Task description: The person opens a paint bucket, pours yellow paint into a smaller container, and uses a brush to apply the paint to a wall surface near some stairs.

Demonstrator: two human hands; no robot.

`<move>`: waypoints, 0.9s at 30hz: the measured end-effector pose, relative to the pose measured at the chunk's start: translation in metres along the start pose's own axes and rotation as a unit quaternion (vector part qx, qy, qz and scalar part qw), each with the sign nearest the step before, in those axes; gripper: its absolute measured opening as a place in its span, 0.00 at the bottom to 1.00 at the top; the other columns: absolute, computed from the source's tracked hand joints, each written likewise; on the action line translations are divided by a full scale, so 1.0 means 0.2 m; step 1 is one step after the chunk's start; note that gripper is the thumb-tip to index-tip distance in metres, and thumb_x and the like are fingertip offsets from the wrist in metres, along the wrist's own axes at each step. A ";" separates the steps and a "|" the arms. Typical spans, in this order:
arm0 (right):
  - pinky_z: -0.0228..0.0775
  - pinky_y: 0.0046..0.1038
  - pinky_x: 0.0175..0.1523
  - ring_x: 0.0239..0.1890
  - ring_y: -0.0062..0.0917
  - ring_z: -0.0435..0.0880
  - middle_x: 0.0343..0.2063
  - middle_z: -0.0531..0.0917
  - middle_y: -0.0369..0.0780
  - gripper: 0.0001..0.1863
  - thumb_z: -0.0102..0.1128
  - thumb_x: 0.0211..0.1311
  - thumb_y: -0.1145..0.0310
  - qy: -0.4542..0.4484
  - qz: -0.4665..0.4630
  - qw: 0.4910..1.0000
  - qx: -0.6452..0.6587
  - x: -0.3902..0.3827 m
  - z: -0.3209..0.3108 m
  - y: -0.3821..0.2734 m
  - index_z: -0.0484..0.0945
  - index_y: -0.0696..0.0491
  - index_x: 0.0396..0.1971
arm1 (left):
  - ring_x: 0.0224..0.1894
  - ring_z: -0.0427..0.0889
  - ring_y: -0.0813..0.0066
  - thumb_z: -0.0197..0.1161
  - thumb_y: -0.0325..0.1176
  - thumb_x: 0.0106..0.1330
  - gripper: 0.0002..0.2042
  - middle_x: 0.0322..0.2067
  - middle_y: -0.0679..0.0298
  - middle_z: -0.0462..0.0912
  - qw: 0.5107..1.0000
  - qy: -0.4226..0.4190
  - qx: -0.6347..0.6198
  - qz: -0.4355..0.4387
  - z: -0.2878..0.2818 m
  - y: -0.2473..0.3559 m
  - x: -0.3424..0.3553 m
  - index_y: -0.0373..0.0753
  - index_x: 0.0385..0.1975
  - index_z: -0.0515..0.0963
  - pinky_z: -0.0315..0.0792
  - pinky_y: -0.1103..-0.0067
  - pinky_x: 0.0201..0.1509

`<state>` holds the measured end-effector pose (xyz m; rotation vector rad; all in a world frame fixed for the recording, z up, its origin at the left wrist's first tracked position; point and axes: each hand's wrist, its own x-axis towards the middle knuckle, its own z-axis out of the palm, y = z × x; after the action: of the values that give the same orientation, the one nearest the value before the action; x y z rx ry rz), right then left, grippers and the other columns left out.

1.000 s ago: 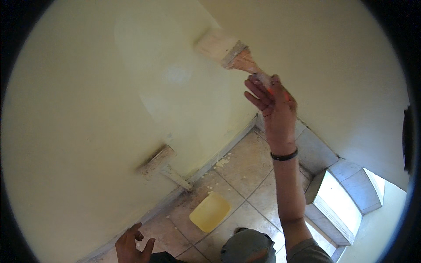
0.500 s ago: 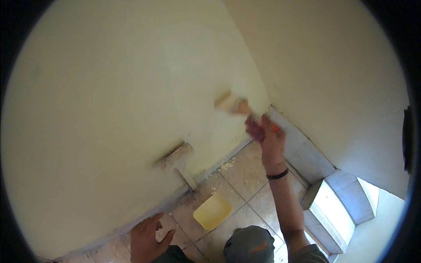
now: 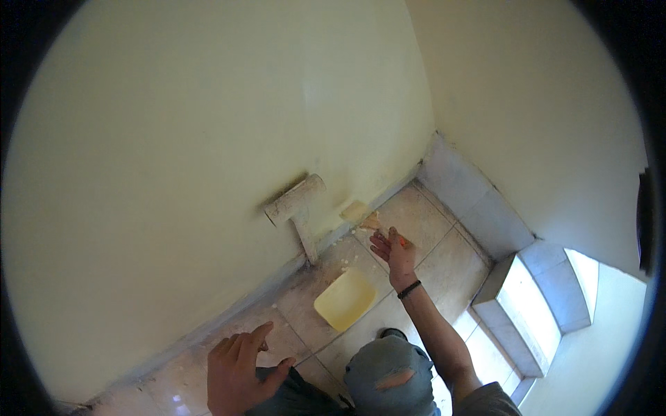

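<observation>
Low on the pale yellow wall [image 3: 180,159], a wide paintbrush [image 3: 355,211] meets the surface just above the skirting, its handle gripped in my right hand [image 3: 397,258]. My left hand [image 3: 239,367] is at the lower left, fingers apart and holding nothing. A yellow plastic tray [image 3: 345,299] lies on the tiled floor between my hands. Left of the brush, a paint-spattered T-shaped, pipe-like piece [image 3: 295,200] stands against the wall. My bent knee in ripped grey-blue trousers [image 3: 374,357] shows at the bottom.
A second wall [image 3: 520,125] with a grey tile skirting [image 3: 468,194] meets the painted wall in a corner at the right. Tiled steps [image 3: 517,312] turn away at the lower right. Pale flecks [image 3: 340,243] dot the floor along the wall's foot.
My right hand and the brush have swept down from high on the wall to just above the skirting. My left hand has shifted right. The view has shifted too.
</observation>
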<state>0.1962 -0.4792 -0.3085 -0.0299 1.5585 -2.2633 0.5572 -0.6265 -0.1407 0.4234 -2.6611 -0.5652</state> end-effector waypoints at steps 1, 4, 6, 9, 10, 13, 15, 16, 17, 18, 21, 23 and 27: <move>0.84 0.40 0.57 0.52 0.38 0.89 0.51 0.87 0.49 0.23 0.57 0.77 0.55 0.059 0.055 0.996 -0.034 0.00 -0.05 0.05 0.76 0.62 0.54 | 0.33 0.85 0.62 0.81 0.40 0.49 0.32 0.29 0.61 0.83 1.000 0.003 0.001 0.001 0.00 0.00 -0.02 0.40 0.56 0.78 0.75 0.68 0.40; 0.84 0.41 0.57 0.51 0.40 0.89 0.51 0.87 0.50 0.21 0.57 0.78 0.55 -0.005 -0.015 1.000 -0.007 0.05 0.08 -0.05 0.76 0.61 0.52 | 0.34 0.85 0.61 0.80 0.39 0.47 0.33 0.30 0.61 0.83 1.000 -0.003 0.002 -0.018 -0.03 0.00 -0.06 0.40 0.57 0.79 0.75 0.68 0.41; 0.83 0.42 0.60 0.53 0.41 0.88 0.53 0.86 0.50 0.19 0.53 0.79 0.58 -0.049 -0.076 0.996 0.006 -0.01 0.33 -0.35 0.76 0.60 0.54 | 0.35 0.84 0.61 0.80 0.38 0.45 0.34 0.30 0.61 0.83 0.999 -0.016 0.007 -0.039 -0.06 -0.02 -0.09 0.40 0.57 0.79 0.75 0.68 0.42; 0.82 0.42 0.61 0.56 0.40 0.87 0.55 0.85 0.50 0.18 0.50 0.81 0.61 -0.105 -0.163 0.977 0.091 -0.12 0.45 -0.66 0.75 0.59 0.57 | 0.35 0.84 0.60 0.79 0.35 0.44 0.34 0.31 0.60 0.83 0.996 -0.005 -0.004 -0.090 -0.07 -0.05 -0.13 0.39 0.57 0.79 0.75 0.67 0.43; 0.83 0.42 0.59 0.55 0.40 0.87 0.53 0.85 0.50 0.18 0.53 0.80 0.60 -0.111 -0.197 0.965 0.132 -0.16 0.46 -0.75 0.76 0.60 0.54 | 0.35 0.84 0.60 0.79 0.34 0.44 0.34 0.31 0.59 0.83 0.996 0.011 -0.010 -0.093 -0.06 -0.06 -0.13 0.39 0.57 0.79 0.75 0.67 0.43; 0.84 0.42 0.58 0.55 0.41 0.87 0.54 0.84 0.51 0.19 0.55 0.79 0.58 -0.123 -0.192 0.958 0.176 -0.09 0.39 -0.63 0.75 0.61 0.53 | 0.35 0.84 0.61 0.78 0.33 0.45 0.34 0.31 0.58 0.84 0.995 0.024 -0.024 -0.097 -0.07 -0.09 -0.14 0.38 0.58 0.79 0.75 0.68 0.42; 0.84 0.42 0.59 0.56 0.41 0.86 0.56 0.83 0.53 0.21 0.54 0.79 0.58 -0.104 -0.100 0.976 0.165 0.02 0.28 -0.37 0.74 0.62 0.55 | 0.35 0.83 0.61 0.78 0.33 0.45 0.34 0.32 0.58 0.84 0.995 0.019 -0.034 -0.094 -0.05 -0.09 -0.12 0.38 0.58 0.79 0.75 0.68 0.42; 0.84 0.42 0.59 0.56 0.41 0.86 0.56 0.82 0.53 0.21 0.54 0.79 0.58 -0.078 -0.043 0.985 0.150 0.05 0.21 -0.21 0.73 0.62 0.55 | 0.35 0.83 0.61 0.78 0.33 0.45 0.34 0.32 0.58 0.84 0.995 0.017 -0.029 -0.090 -0.06 -0.08 -0.11 0.37 0.58 0.78 0.74 0.69 0.42; 0.84 0.41 0.59 0.55 0.39 0.87 0.55 0.83 0.51 0.21 0.54 0.79 0.57 -0.046 -0.015 0.991 0.126 0.07 0.12 -0.08 0.73 0.62 0.55 | 0.35 0.83 0.61 0.78 0.33 0.46 0.34 0.31 0.58 0.83 0.996 0.016 -0.024 -0.086 -0.05 -0.07 -0.10 0.37 0.58 0.78 0.74 0.69 0.42; 0.84 0.40 0.60 0.54 0.36 0.87 0.53 0.85 0.50 0.22 0.54 0.79 0.57 -0.015 0.014 0.994 0.103 0.08 0.05 0.02 0.74 0.62 0.55 | 0.35 0.83 0.61 0.78 0.33 0.46 0.34 0.31 0.58 0.83 0.996 0.014 -0.023 -0.086 -0.04 -0.06 -0.10 0.37 0.58 0.78 0.74 0.69 0.42; 0.88 0.39 0.53 0.49 0.40 0.90 0.48 0.86 0.51 0.20 0.58 0.77 0.59 0.069 0.054 0.995 0.057 0.09 -0.04 0.10 0.74 0.64 0.51 | 0.35 0.83 0.62 0.78 0.34 0.46 0.34 0.31 0.58 0.83 0.996 0.014 -0.013 -0.088 -0.03 -0.05 -0.09 0.35 0.58 0.78 0.74 0.69 0.41; 0.88 0.39 0.52 0.47 0.40 0.90 0.47 0.86 0.51 0.19 0.58 0.77 0.60 0.033 0.028 0.997 0.058 0.16 0.00 0.01 0.75 0.63 0.49 | 0.34 0.83 0.64 0.77 0.34 0.48 0.33 0.31 0.59 0.83 0.995 0.020 0.003 -0.095 -0.02 -0.03 -0.07 0.35 0.58 0.78 0.73 0.69 0.41; 0.86 0.41 0.55 0.50 0.42 0.89 0.47 0.87 0.51 0.16 0.56 0.78 0.60 -0.093 -0.122 0.983 0.096 0.17 0.19 -0.57 0.77 0.61 0.47 | 0.34 0.82 0.66 0.75 0.33 0.49 0.32 0.30 0.60 0.82 0.995 0.022 0.017 -0.095 0.02 -0.02 -0.01 0.34 0.58 0.78 0.73 0.70 0.41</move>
<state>0.1389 -0.4906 -0.1983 -0.3879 1.2948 -2.5071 0.5593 -0.6284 -0.1463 0.6962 -2.6082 -0.5594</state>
